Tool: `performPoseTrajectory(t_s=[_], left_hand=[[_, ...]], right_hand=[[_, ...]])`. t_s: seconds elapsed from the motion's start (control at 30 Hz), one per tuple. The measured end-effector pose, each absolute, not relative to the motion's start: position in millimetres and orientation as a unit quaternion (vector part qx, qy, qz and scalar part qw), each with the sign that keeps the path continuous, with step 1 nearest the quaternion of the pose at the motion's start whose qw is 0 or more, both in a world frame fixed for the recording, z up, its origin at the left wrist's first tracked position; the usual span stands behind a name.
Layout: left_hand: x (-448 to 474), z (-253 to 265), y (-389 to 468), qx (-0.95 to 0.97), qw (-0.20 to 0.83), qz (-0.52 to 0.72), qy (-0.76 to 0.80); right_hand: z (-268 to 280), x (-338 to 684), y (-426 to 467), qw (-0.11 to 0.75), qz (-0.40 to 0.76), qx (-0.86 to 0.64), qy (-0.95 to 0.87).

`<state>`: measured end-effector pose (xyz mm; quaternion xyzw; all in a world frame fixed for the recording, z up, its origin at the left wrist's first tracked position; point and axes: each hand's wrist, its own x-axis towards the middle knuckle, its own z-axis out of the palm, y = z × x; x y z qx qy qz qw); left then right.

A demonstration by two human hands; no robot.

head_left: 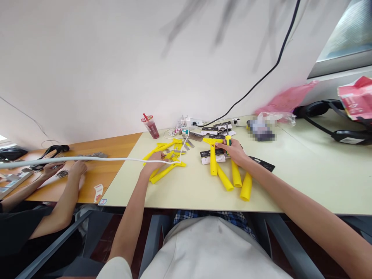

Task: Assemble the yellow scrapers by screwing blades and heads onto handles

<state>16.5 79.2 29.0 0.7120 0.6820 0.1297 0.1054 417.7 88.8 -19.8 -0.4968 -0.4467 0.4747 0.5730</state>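
Observation:
My left hand (154, 163) is curled over a heap of yellow scrapers on the left of the table, its fingers closed on one yellow scraper (168, 169). Part of that grip is hidden. In my right hand (236, 151) is a screwdriver (228, 139) with a yellow and dark green handle, its shaft pointing up. Beside these fingers lies another scraper (213, 159) with a wide head; whether they touch it I cannot tell. Several yellow handles (225, 178) fan out below my right hand. Small grey metal blades (190, 143) lie behind the left heap.
A cup with a red straw (151, 127) stands by the wall. Black-and-white packaging cards (205, 155), a power strip (194, 122) and a pink bag (286, 100) lie around. A white cable (128, 159) crosses in front. At left, a co-worker's hands (77, 169) work at an orange table.

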Motion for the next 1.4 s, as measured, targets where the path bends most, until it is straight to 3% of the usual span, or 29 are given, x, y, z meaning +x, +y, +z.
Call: performPoseTrajectory(t_s=[0.13,0.23,0.33,0.5,0.57,0.63,0.73,0.93,1.1,1.4], left_hand=[[25.1,35.7,78.7,0.707,0.068,0.177,0.681],[39.1,39.5,70.7,0.727,0.104,0.234,0.637],[62.4,37.7,57.3,0.747,0.222,0.263,0.568],[119.2,25.2,47.0,0.671,0.513,0.258,0.468],[143.5,22.8,54.2,0.659,0.554,0.293,0.417],[164.9,23.5,66.3,0.678,0.505,0.351,0.402],[186.2,26.0,85.8,0.74,0.351,0.434,0.376],[185.6,13.7,99.9,0.787,0.18,0.462,0.367],[171.6,6.9,91.9,0.816,0.145,0.399,0.392],[175.7,5.6,90.3,0.816,0.206,0.422,0.338]], right_hand=[[-19.7,417.9,88.1,0.571,0.478,-0.494,-0.448],[-19.0,417.4,87.3,0.57,0.487,-0.488,-0.447],[-18.5,417.1,87.0,0.57,0.487,-0.491,-0.444],[-18.0,418.2,86.5,0.564,0.463,-0.502,-0.464],[-16.6,418.0,85.5,0.563,0.459,-0.503,-0.468],[-13.8,417.2,83.8,0.566,0.457,-0.503,-0.467],[-8.8,415.9,81.0,0.57,0.465,-0.492,-0.467],[-5.7,416.0,79.3,0.577,0.493,-0.455,-0.465],[-5.1,411.6,73.7,0.557,0.517,-0.441,-0.478],[-9.7,407.9,69.4,0.547,0.528,-0.424,-0.492]])
